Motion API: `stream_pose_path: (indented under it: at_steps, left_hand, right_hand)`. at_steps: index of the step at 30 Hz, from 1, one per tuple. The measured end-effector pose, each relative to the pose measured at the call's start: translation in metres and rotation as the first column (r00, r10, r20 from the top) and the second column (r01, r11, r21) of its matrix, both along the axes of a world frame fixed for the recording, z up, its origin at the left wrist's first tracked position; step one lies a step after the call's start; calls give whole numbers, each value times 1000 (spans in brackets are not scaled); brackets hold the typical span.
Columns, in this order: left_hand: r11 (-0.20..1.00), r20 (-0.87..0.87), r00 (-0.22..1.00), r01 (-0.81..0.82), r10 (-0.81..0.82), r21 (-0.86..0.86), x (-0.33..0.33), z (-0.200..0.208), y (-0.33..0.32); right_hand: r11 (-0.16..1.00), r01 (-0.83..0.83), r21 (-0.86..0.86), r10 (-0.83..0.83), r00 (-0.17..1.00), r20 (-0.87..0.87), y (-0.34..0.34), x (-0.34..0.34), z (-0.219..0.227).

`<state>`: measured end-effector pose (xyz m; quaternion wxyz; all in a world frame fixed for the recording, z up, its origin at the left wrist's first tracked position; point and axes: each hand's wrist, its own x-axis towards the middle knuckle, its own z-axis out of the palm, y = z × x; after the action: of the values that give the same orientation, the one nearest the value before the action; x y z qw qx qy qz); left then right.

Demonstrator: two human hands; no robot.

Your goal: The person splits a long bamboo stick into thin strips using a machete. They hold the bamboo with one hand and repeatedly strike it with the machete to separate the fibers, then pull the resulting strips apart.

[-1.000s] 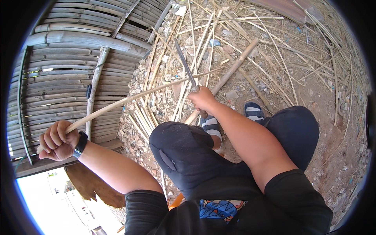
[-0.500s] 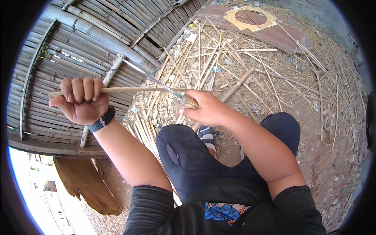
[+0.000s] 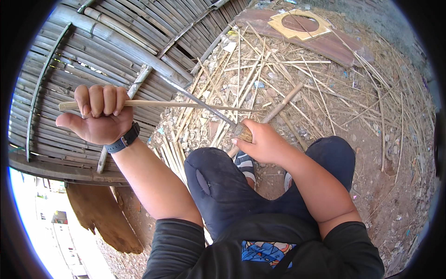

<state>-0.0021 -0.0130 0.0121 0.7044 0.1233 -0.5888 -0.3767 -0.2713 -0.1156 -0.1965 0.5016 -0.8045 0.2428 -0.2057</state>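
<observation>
My left hand (image 3: 98, 116) is closed around the thick end of a bamboo strip (image 3: 162, 104), its thumb stretched out to the left. The strip runs nearly level to the right and thins toward its far tip. My right hand (image 3: 265, 142) grips the wooden handle of a long knife (image 3: 197, 100). Its narrow metal blade slants up to the left and crosses the strip near the middle. Whether blade and strip touch there, I cannot tell.
Split bamboo strips (image 3: 253, 76) and shavings litter the ground ahead. A thicker pole (image 3: 284, 101) lies beyond my right hand. A bamboo slat wall (image 3: 93, 60) stands at the left. At the far right, a yellow frame with a round hole (image 3: 320, 30) rests on a brown board (image 3: 260, 21).
My right hand has drawn the knife right and slightly toward me, its blade sliding along past the strip. My left hand keeps its grip on the strip and has barely moved.
</observation>
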Motion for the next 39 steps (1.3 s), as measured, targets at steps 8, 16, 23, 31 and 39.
stream_pose_path:
  at_steps: [8, 16, 23, 31, 39]
  left_hand:
    - [1000, 64, 998, 25, -26, 16, 9, 0, 4]
    - [994, 109, 989, 100, -96, -37, 7, -4, 7]
    - [992, 149, 985, 104, -91, -75, 6, -9, 15]
    - [994, 144, 988, 75, -63, -79, 10, -10, 15]
    - [993, 151, 985, 92, -80, -76, 9, -11, 16]
  right_hand:
    - [1000, -6, 4, 6, 1000, 21, 7, 6, 1]
    - [997, -25, 67, 24, 1000, 15, 12, 5, 8]
    - [998, -18, 57, 24, 993, -111, 3, 3, -2]
    - [992, -47, 121, 60, 993, -105, 4, -1, 17]
    - [1000, -7, 29, 11, 991, -137, -4, 0, 0]
